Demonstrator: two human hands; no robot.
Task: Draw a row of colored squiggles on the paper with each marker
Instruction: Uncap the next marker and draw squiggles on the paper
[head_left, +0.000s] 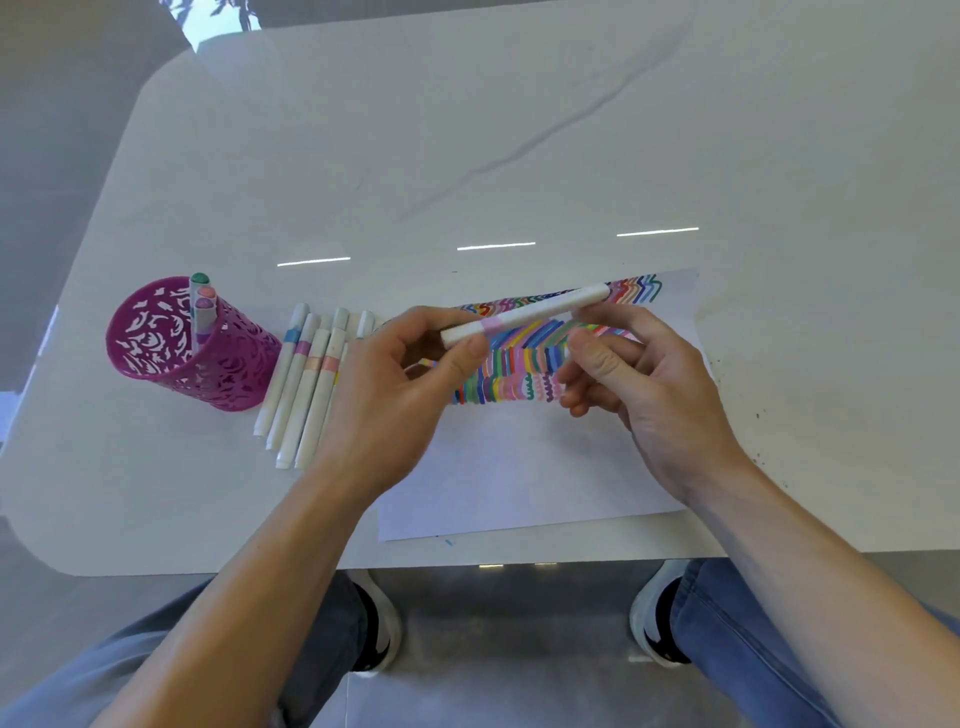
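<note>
Home or office desk: marble-look table (519, 130), magenta pen cup (176, 358), loose markers (306, 387).

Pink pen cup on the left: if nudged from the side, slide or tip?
Probably slides first: the table looks glossy and the cup is wide for its height. Likely light, since its walls are full of cut-outs and only a few markers stand in it. A push near the rim could tip it, as those markers stick out above it.

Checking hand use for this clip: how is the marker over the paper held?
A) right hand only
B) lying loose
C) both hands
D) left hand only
C: the left hand and right hand each pinch the marker above the paper.
</note>
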